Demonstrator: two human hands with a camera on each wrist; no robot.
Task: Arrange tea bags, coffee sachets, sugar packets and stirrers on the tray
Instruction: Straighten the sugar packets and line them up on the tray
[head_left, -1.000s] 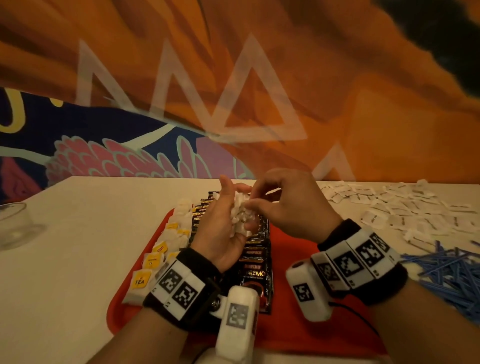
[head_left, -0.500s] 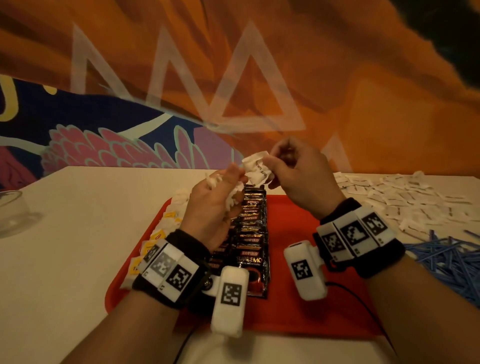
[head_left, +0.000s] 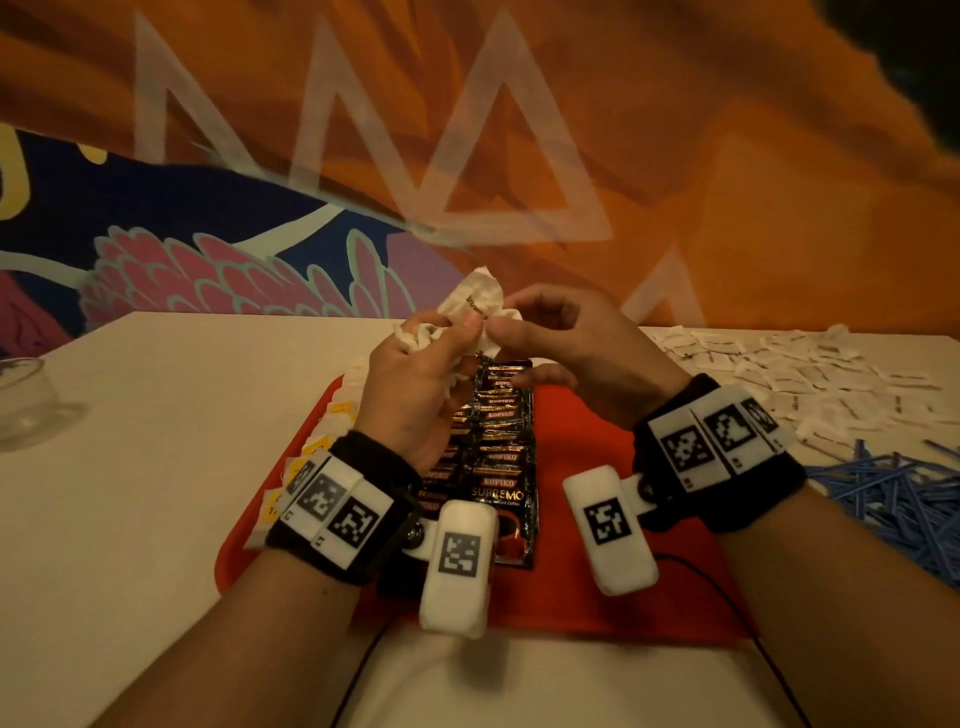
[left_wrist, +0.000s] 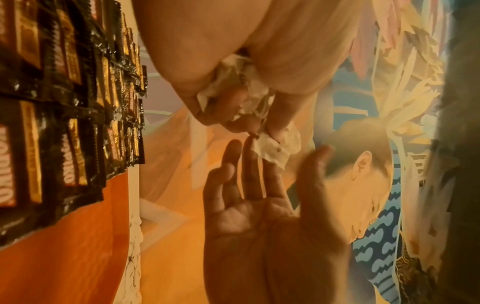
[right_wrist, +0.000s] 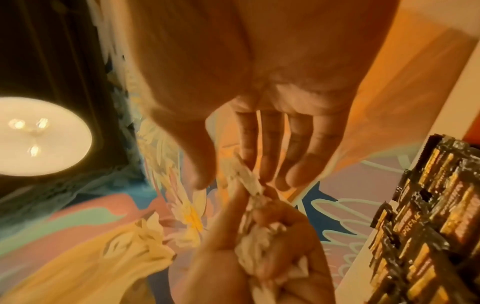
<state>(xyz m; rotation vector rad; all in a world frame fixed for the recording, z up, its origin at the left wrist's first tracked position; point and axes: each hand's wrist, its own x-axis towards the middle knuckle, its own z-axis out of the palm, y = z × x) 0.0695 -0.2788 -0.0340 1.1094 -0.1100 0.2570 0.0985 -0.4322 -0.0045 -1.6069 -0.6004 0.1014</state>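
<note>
The sugar packets (head_left: 470, 304) are up in the air in front of me, above the far end of the tray (head_left: 597, 597), a crumpled white bunch squeezed in my left hand (head_left: 415, 384) with one or two sticking out at the top. A second ago that bunch sat low over the tray, cupped in my palm; now both hands have lifted and my right hand (head_left: 566, 343) has come in to pick at the top packet. Its thumb and first finger pinch that packet's edge, while the other fingers hang loose and nearly straight, as my right wrist view shows. My left grip is tight around the rest.

I judge this as me peeling single packets off the handful so they can go down in a neat row, not yet placing any. The tray already carries a row of tea bags (head_left: 332, 415) along its left side and a lapped column of coffee sachets (head_left: 501, 457) beside them; the red stretch to the right of the sachets is where sugar should fit. Many more packets (head_left: 810, 374) lie scattered on the table (head_left: 182, 415) to my right, with the blue stirrers (head_left: 893, 493) heaped nearer me, untouched
</note>
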